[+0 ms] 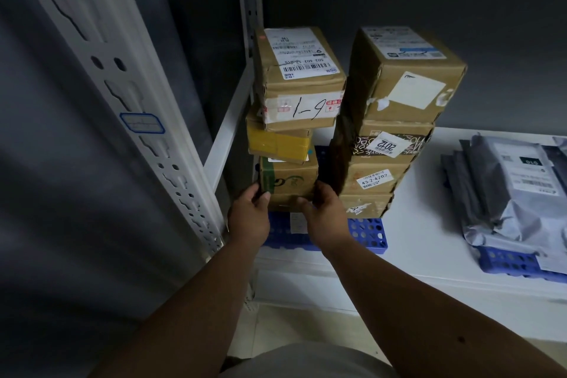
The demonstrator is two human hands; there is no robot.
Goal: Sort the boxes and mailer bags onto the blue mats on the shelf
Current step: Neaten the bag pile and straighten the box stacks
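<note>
Here both hands hold the bottom box of the left stack, a brown cardboard box with a green printed band, which sits on a blue perforated plastic mat at the left end of the white shelf board. The left hand has its fingers curled round that box's left front corner, thumb on the front face. The right hand grips its right front corner, fingers reaching into the dark gap beside the neighbouring stack.

Directly on the green-banded box lies a flat cardboard box wrapped in yellow tape, and on top of that a larger brown box marked "1-6" by hand, which overhangs slightly.

Just right of the green-banded box, on the same mat, stands a second stack of four cardboard boxes, leaning a little to the right.

Well right of that box, grey plastic mailer bags lie piled on a second blue mat.

Left of the box rises a white slotted steel shelf upright.
</note>
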